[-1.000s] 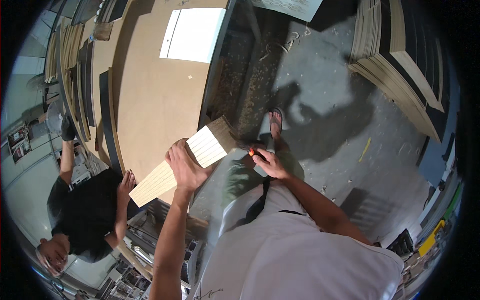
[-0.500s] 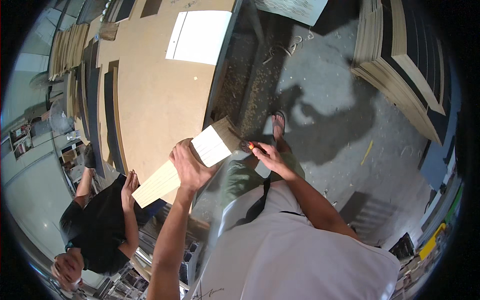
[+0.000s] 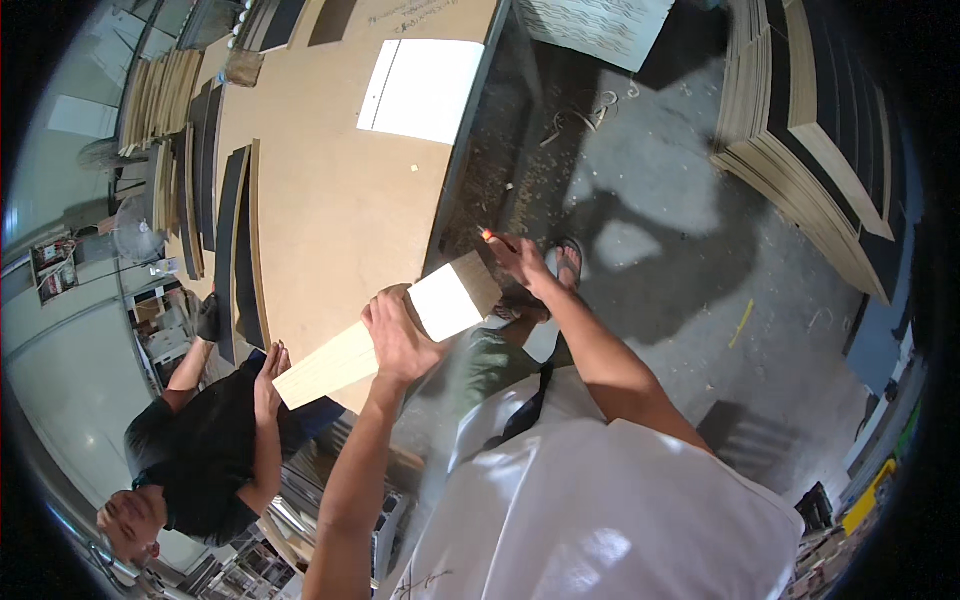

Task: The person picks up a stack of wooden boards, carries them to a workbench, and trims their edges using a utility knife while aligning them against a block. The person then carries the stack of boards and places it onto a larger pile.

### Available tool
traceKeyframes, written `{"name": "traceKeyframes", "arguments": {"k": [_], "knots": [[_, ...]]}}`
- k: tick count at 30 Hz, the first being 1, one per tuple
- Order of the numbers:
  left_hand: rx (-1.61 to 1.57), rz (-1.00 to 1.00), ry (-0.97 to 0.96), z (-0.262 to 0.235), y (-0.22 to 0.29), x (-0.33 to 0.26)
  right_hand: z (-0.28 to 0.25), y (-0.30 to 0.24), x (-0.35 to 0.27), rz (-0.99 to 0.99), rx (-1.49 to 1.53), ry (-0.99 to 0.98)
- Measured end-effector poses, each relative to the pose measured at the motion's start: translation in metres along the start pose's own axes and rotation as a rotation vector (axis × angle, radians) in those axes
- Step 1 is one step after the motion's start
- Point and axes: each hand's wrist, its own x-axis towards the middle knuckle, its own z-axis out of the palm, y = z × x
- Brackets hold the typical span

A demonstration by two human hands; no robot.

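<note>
One head-worn fisheye view looks steeply down, close over the workbench (image 3: 330, 200).

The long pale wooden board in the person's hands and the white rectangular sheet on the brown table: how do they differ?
The long pale wooden board is narrow and held up by the left hand and the right hand; the white rectangular sheet is broader and lies flat on the brown table, untouched. The board is cream-coloured; the sheet is plain white. Both are flat and rectangular.
</note>
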Motion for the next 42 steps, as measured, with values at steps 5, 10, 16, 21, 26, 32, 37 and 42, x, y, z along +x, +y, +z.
{"name": "traceKeyframes", "arguments": {"k": [5,10,16,21,26,32,37,42], "knots": [[0.010,-0.029,0.030,0.000,-0.003,-0.005,-0.016,-0.027,-0.036,0.230,-0.219,0.055],[0.007,-0.036,0.041,-0.001,-0.001,-0.004,-0.007,-0.013,-0.055,0.350,0.040,0.093],[0.027,-0.033,0.047,0.000,0.001,-0.005,0.007,-0.034,-0.069,0.506,0.026,-0.117],[0.010,-0.004,0.091,0.001,0.004,-0.006,-0.012,-0.033,-0.067,0.420,-0.043,-0.170],[0.030,-0.053,0.067,0.005,-0.002,-0.010,-0.031,-0.040,-0.085,0.483,-0.337,-0.357],[0.006,-0.065,0.106,0.000,0.003,-0.010,-0.084,-0.046,-0.102,0.358,-0.350,-0.026],[0.021,-0.104,0.040,-0.001,0.004,-0.007,-0.085,-0.064,-0.107,0.337,-0.400,0.028],[0.015,-0.070,0.124,0.005,0.001,-0.011,-0.014,-0.058,-0.084,0.308,-0.289,-0.147]]}}
